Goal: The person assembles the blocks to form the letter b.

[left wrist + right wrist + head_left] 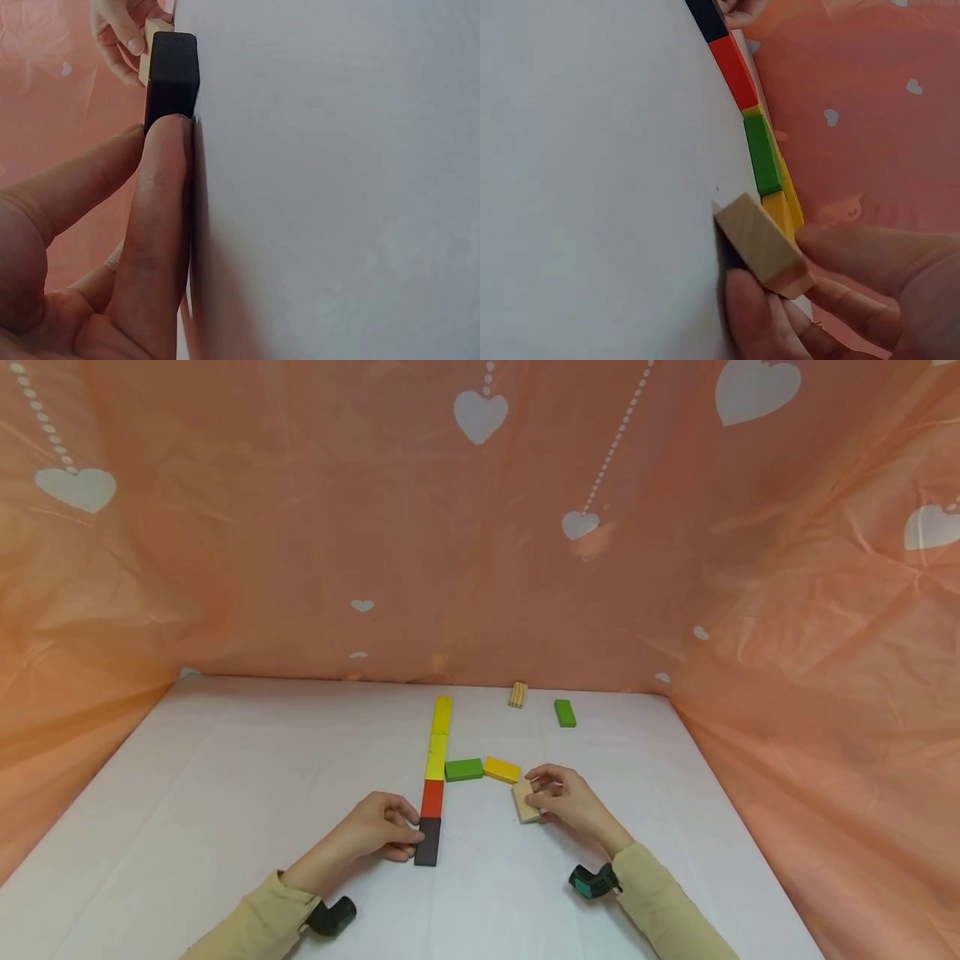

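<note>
A black block [428, 842] lies at the near end of a straight row. Beyond it come a red block [432, 798] and two yellow blocks [437, 755]. My left hand [381, 827] touches the black block's left side with thumb and fingertips; the left wrist view shows those fingers [161, 172] fairly straight against it. A green block [463, 769] and an orange-yellow block [502, 769] branch off rightward from the row. My right hand [568, 802] pinches a plain wooden block [761, 244], tilted on the table beside the orange-yellow block's right end.
Farther back stand a small bundle of plain wooden blocks [518, 695] and a separate green block [565, 713]. A white cloth [225, 793] covers the table. Orange sheeting [300, 527] with pale hearts rises behind and along both sides.
</note>
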{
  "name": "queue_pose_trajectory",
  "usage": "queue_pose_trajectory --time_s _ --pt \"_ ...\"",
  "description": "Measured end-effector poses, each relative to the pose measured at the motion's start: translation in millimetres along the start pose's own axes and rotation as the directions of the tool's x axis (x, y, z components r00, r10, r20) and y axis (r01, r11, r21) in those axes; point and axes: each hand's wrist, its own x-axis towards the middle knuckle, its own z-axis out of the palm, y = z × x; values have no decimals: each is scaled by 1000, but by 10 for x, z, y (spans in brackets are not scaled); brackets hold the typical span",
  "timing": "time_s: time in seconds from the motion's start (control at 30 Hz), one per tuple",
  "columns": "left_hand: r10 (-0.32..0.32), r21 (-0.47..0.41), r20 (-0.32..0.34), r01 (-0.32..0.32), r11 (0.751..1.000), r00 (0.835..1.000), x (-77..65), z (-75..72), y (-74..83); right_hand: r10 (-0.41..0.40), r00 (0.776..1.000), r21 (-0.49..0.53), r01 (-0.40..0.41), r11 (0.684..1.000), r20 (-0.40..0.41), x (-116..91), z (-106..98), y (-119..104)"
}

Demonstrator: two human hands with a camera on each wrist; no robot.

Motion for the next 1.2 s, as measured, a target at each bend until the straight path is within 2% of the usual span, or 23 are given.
queue_pose_trajectory --time_s 0.17,0.33,0.43,0.8,1.2 --pt "5 3 0 -5 1000 1000 4 -2 -10 -15 997 -58 19 998 71 -4 -58 -19" --pt "-1 1 -4 1 1000 1000 11 -2 -14 -36 986 -64 47 997 166 -16 -121 -37" --pt "5 -5 -2 -5 1000 1000 9 -4 -18 -40 980 -57 52 997 195 -25 -138 -45" --pt "13 -20 7 -13 1000 1000 20 -5 -25 -106 975 -98 126 987 194 -9 -143 -34" --pt "5 -17 4 -5 1000 1000 17 -10 -21 -108 972 -67 124 990 208 -15 -143 -75"
